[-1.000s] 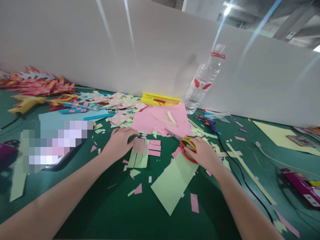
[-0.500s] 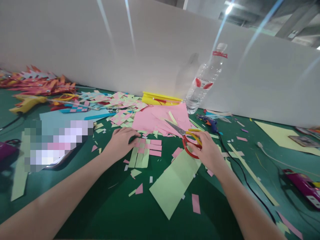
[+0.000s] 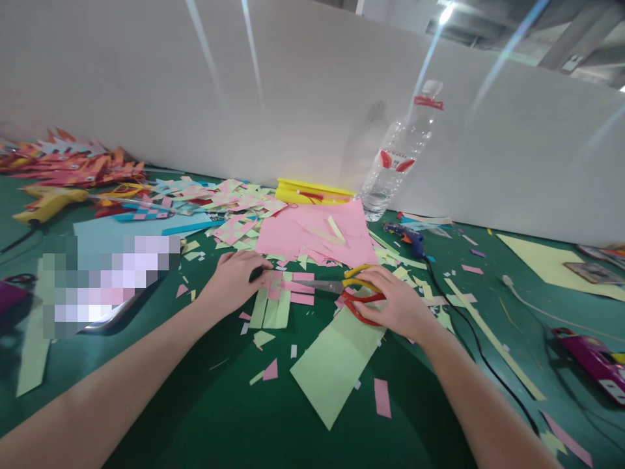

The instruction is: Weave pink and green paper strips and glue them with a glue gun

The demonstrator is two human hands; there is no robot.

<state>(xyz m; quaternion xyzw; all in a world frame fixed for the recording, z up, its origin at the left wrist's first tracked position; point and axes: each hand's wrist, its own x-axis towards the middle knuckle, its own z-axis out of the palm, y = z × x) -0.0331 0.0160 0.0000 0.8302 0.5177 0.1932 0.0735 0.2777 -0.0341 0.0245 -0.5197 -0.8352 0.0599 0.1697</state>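
Note:
My right hand grips a pair of scissors by its red and yellow handles. Their blades point left, with the tips over the pink strips of a small woven paper piece. Pale green strips hang from this weave toward me, and pink strip ends stick out on its right. My left hand has its fingers closed on the weave's upper left edge, hiding that corner. Below the scissors lies a pale green paper sheet, partly under my right hand.
Pink paper and a heap of woven pieces lie at the back. A plastic bottle leans on the wall. Glue guns, one yellow, one blue, rest either side. A phone lies left; scraps litter the green table.
My right hand has lowered the scissors and turned them, bringing the blades from pointing up-left to level, tips at the woven strips. My left hand has stayed on the weave.

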